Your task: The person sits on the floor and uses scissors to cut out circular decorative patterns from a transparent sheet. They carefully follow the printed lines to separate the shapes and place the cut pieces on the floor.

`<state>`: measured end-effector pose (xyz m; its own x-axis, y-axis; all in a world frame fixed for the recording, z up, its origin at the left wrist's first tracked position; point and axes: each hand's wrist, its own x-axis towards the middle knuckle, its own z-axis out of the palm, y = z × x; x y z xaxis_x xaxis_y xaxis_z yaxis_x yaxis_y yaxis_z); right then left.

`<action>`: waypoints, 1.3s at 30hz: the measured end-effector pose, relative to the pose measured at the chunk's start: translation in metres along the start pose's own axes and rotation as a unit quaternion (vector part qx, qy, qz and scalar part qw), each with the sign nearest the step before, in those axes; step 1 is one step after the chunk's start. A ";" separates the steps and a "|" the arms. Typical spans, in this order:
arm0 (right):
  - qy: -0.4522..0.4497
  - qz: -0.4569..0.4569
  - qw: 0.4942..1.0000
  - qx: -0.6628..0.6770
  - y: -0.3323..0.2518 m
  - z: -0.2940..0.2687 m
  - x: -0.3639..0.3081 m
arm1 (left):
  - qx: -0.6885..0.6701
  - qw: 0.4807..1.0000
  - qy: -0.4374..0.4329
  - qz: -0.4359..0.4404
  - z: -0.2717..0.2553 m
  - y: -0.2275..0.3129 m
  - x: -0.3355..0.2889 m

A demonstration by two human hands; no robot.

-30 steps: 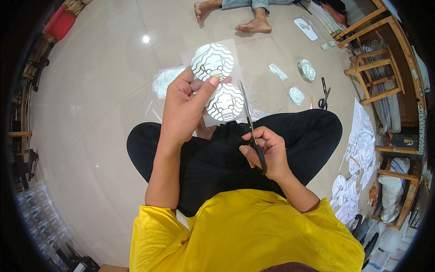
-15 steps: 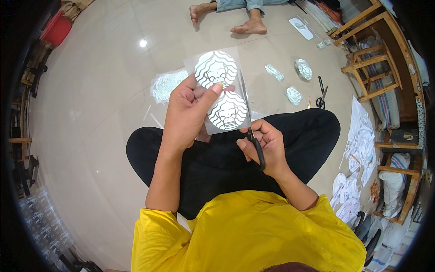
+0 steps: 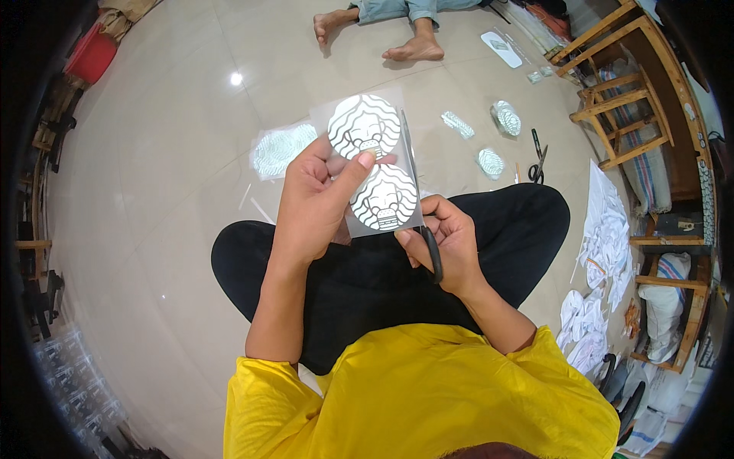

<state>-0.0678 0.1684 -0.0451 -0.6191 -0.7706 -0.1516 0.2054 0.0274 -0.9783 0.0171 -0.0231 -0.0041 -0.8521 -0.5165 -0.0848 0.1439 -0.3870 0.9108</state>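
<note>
My left hand (image 3: 312, 195) pinches a clear film sheet (image 3: 356, 229) between thumb and fingers. Two round pale stickers with dark wavy line drawings sit on it: an upper sticker (image 3: 365, 116) and a lower sticker (image 3: 384, 187). The left thumb lies where the two circles meet. In my right hand (image 3: 455, 241) is a pair of black-handled scissors (image 3: 433, 256), fingers closed about the handles. Their long blades point away from me, running along the sheet's right side close to both circles. Whether the blades are fully closed cannot be made out.
On the tiled floor beyond my knees lie a stack of round stickers (image 3: 281, 151), smaller sticker bundles (image 3: 505, 118) and other scissors (image 3: 539, 170). White scraps (image 3: 608, 229) heap at the right beside a wooden stool (image 3: 619, 115). Another person's bare feet (image 3: 415, 50) rest at the top.
The sheet has come slightly toward me, while the scissors have slid a little farther up along its right side. Both hands keep their hold.
</note>
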 end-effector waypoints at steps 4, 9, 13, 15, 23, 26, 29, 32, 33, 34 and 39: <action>0.000 0.013 1.000 -0.008 -0.001 -0.001 -0.001 | -0.002 1.000 -0.001 -0.004 -0.001 0.001 -0.001; 0.003 -0.008 1.000 0.010 0.002 -0.001 0.006 | 0.007 1.000 -0.016 -0.016 -0.002 0.001 -0.001; 0.007 -0.008 1.000 0.026 -0.002 0.000 0.010 | -0.006 1.000 -0.020 -0.010 -0.001 -0.002 -0.001; 0.006 0.003 1.000 0.017 0.000 -0.004 0.009 | -0.007 1.000 -0.026 -0.015 -0.001 0.000 -0.001; 0.008 -0.020 0.999 0.036 -0.003 -0.004 0.017 | -0.011 0.999 -0.034 -0.026 -0.002 0.000 -0.002; 0.012 -0.006 1.000 0.020 -0.009 -0.005 0.018 | -0.011 0.999 -0.037 -0.032 -0.002 0.002 -0.003; 0.023 0.004 1.000 0.004 -0.017 -0.005 0.017 | -0.010 0.998 -0.045 -0.031 -0.004 0.000 -0.003; 0.059 -0.012 0.998 0.008 -0.028 -0.006 0.023 | 0.018 0.998 -0.050 -0.029 -0.008 0.001 0.000; 0.079 -0.026 0.996 0.040 -0.029 -0.009 0.027 | 0.032 0.998 -0.051 -0.028 -0.009 0.002 0.001; 0.100 -0.041 0.992 0.071 -0.031 -0.012 0.033 | 0.050 0.995 -0.072 -0.039 -0.012 0.002 0.003; 0.044 -0.037 0.998 0.024 -0.047 -0.018 0.056 | 0.143 0.965 -0.184 -0.117 -0.024 -0.002 0.006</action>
<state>-0.1259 0.1359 -0.0103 -0.6981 -0.7098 -0.0937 0.1923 -0.0597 -0.9795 0.0244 -0.0438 -0.0159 -0.9731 -0.1145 -0.1997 -0.1734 -0.2060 0.9631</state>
